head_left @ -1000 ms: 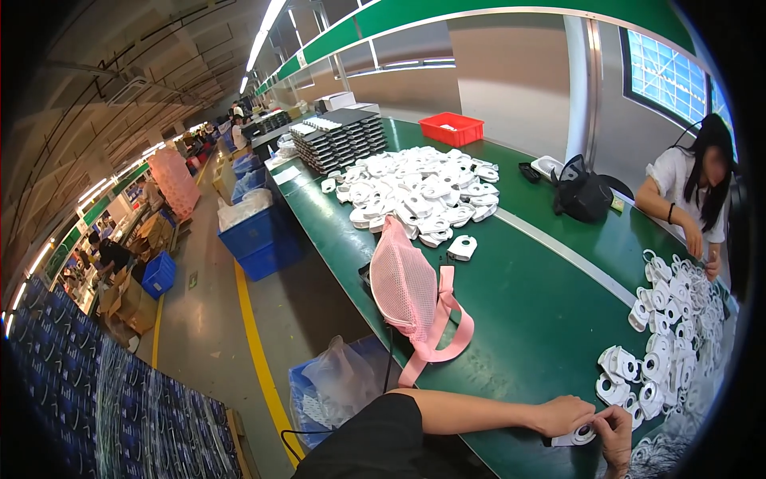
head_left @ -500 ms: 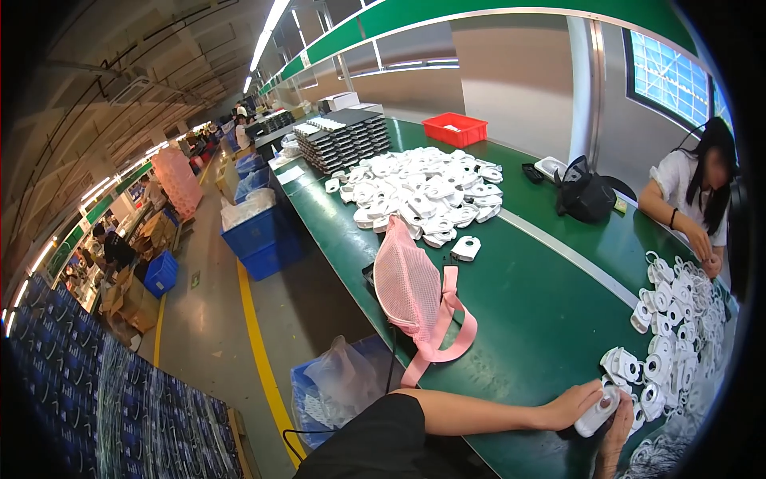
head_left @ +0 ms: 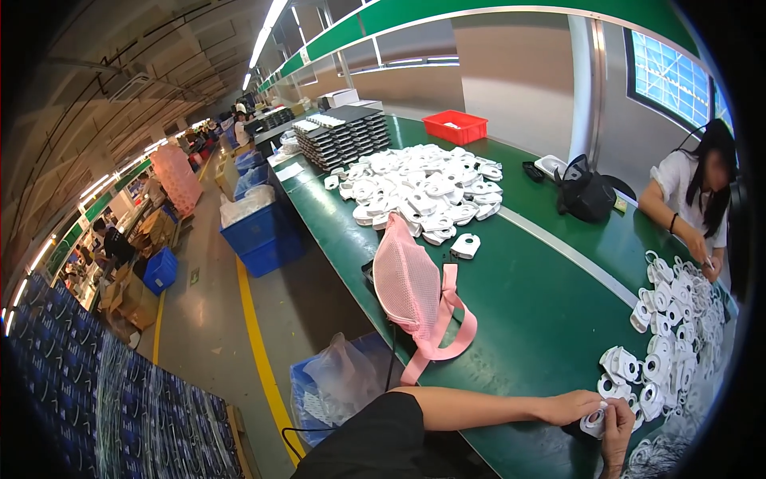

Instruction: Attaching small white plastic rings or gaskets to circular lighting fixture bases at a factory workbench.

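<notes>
At the lower right, over the near edge of the pile, my two hands meet at a white plastic part (head_left: 592, 424) with a round opening. My left hand (head_left: 573, 407) is closed on its upper end, the fingers covering much of it. My right hand (head_left: 617, 427) pinches at the same part from the other side, thumb and fingertips close to the left fingertips. Any smaller piece between the fingertips is too small to make out. Beside my hands lies a heap of similar white parts (head_left: 654, 367), with thin white loops toward its right.
A pink mesh bag (head_left: 407, 279) with a strap lies on the green table (head_left: 527, 319). Behind it are a large heap of white parts (head_left: 423, 191), stacked dark trays (head_left: 343, 140) and a red bin (head_left: 455, 128). Across sits a co-worker (head_left: 690, 191), near a black bag (head_left: 586, 191).
The white part has turned and dropped slightly lower between my hands. My right hand has moved up, its fingertips now meeting the left ones. The co-worker's hands have shifted slightly.
</notes>
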`<state>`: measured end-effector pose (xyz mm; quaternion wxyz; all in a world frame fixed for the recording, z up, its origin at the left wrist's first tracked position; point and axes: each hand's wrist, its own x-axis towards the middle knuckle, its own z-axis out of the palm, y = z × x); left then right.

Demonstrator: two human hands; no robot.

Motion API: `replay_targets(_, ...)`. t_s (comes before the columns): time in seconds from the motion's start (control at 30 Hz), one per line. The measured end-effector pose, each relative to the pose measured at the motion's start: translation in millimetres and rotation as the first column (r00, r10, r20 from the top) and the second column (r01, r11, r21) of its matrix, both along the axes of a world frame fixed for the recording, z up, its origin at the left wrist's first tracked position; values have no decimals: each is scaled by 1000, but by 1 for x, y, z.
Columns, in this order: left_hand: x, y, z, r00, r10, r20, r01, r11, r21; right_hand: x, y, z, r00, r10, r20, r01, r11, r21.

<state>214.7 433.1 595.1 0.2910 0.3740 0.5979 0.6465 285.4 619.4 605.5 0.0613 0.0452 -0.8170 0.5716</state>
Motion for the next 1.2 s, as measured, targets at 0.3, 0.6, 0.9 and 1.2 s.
replay_targets(0.3,5,-3,-4,811,222,-541,-357,920,-158,4,-4,-9,999,-36,2,35,984,175)
replay_targets(0.6,-4,11,-23,948,315,50,-314,949,-37,9,-45,16,945,-313,95,327,918,-225)
replay_targets(0.9,7,1,-2,971,196,-139,-199,980,-11,2,-36,7,908,-411,81,410,829,-381)
replay_targets(1.2,0,-9,13,951,198,-237,-232,965,-125,13,-37,21,913,-408,22,400,904,150)
